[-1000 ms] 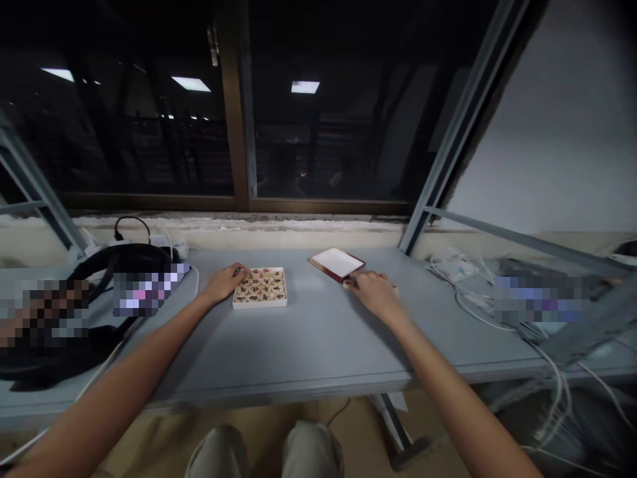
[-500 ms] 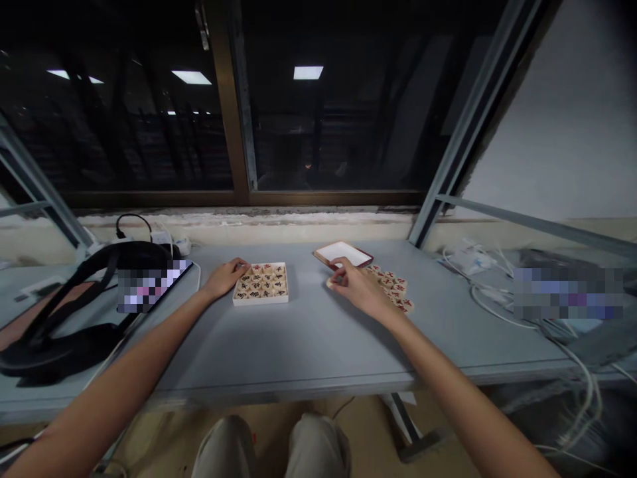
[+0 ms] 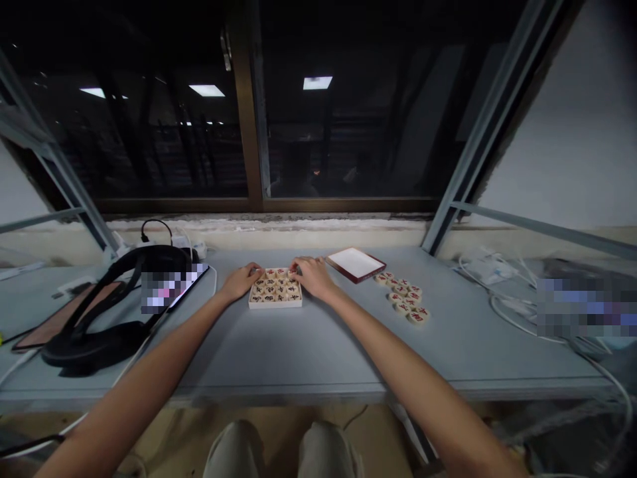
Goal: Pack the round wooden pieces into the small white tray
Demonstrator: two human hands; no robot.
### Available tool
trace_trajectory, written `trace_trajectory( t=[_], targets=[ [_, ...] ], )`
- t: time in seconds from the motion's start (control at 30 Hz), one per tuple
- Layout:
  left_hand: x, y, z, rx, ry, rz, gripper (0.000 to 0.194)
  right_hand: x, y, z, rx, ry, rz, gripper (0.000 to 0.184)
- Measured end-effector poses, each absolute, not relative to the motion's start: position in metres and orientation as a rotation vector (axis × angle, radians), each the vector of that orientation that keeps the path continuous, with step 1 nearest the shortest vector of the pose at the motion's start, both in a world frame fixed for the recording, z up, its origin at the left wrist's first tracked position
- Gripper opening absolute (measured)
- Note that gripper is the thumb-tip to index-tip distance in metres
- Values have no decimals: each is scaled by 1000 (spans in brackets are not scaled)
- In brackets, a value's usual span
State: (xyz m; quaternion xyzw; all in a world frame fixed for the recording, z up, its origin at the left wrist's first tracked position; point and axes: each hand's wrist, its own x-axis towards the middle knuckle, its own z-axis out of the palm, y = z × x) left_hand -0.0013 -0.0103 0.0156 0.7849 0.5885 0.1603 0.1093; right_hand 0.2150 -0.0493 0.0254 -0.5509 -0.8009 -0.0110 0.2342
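Note:
A shallow white box (image 3: 275,305) sits on the desk, filled with rows of round Chinese chess pieces (image 3: 269,289) marked in black, with red ones along its back row. My left hand (image 3: 241,281) holds the box at its left side, fingertips over the rim at the back left corner. Over the back right corner is my right hand (image 3: 311,275), its thumb and fingers closed around a red-marked Chinese chess piece (image 3: 292,273), partly hidden by the fingers. Several loose red-marked pieces (image 3: 405,297) lie in a cluster to the right.
Behind the loose pieces lies an upturned box lid (image 3: 355,261), white inside with dark red edges. A black headset (image 3: 94,345) and a phone-like device (image 3: 186,289) are on the left. Tangled white cables (image 3: 497,292) lie at the right. A window (image 3: 348,133) rises behind the desk (image 3: 318,352).
My right hand has moved left from beside the loose pieces to the box's back right corner, carrying a piece. My left hand stays at the box. The camera view has shifted slightly.

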Motion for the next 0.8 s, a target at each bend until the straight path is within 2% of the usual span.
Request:
trace_trajectory(
  t=[0.23,0.4,0.53,0.67,0.8],
  targets=[
    [0,-10,17,2282,1740,454,43,229,-66,40,-1486,-2163,-132,15],
    [-2,-9,18,2255,1674,479,42,294,-120,48,-1699,-2187,-296,24],
    [-4,-6,13,2248,1635,517,40,366,-175,8,-1950,-2027,-506,28],
    [-5,-8,6,2243,1605,569,38,414,-191,-36,-1686,-2075,-413,34],
    [-6,-11,3,2234,1586,583,37,430,-176,-59,-1567,-1986,-329,26]
  ],
)
